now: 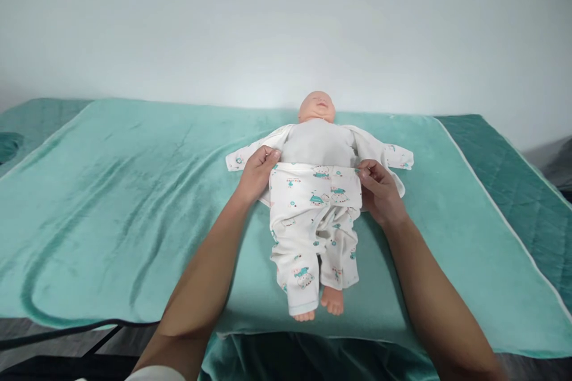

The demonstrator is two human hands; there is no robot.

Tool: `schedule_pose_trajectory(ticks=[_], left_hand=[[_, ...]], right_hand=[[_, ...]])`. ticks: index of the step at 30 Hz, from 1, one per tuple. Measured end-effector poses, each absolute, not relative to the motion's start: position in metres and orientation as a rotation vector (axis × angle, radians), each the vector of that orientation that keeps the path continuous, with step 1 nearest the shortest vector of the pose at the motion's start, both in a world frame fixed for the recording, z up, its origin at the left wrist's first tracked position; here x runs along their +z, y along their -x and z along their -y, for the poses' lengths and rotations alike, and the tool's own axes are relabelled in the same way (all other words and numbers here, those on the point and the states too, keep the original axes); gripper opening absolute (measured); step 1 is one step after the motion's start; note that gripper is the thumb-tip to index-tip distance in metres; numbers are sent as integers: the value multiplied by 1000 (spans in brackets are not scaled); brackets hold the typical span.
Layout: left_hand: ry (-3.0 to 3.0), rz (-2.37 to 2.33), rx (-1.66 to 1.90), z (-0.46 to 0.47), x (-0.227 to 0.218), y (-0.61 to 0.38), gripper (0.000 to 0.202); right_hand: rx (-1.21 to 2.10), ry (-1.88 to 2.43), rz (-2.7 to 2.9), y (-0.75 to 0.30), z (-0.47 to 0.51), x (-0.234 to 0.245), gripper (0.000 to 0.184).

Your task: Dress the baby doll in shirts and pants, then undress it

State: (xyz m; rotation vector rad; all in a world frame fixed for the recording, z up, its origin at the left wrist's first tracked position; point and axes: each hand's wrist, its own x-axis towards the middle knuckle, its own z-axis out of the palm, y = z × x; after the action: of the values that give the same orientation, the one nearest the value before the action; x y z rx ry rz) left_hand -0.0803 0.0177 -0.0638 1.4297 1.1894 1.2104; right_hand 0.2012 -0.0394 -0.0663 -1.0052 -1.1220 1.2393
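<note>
A baby doll lies on its back, head away from me and feet toward me. White printed baby pants cover its legs, with the waistband up at the belly and the toes showing below the cuffs. My left hand pinches the waistband at its left end. At the right end, my right hand grips the same band between thumb and fingers. A white printed baby jacket lies spread open around the doll's grey-white torso, its sleeves stretched out to both sides.
A mint-green plush blanket lies under the doll, wrinkled on the left. Darker quilted fabric shows past its right edge. A pale wall stands behind. A dark bar runs along the lower left near the front edge.
</note>
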Motion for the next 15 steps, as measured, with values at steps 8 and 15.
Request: schedule_pose_trajectory(ticks=[8,15], left_hand=[[-1882,-1112,945,1,-44,82,32],[-1912,-1312,1351,-2,-56,68,27]], right_hand=[[887,1106,1330,-192,46,-72,29],[913,1106,1336,-189,43,-68,30]])
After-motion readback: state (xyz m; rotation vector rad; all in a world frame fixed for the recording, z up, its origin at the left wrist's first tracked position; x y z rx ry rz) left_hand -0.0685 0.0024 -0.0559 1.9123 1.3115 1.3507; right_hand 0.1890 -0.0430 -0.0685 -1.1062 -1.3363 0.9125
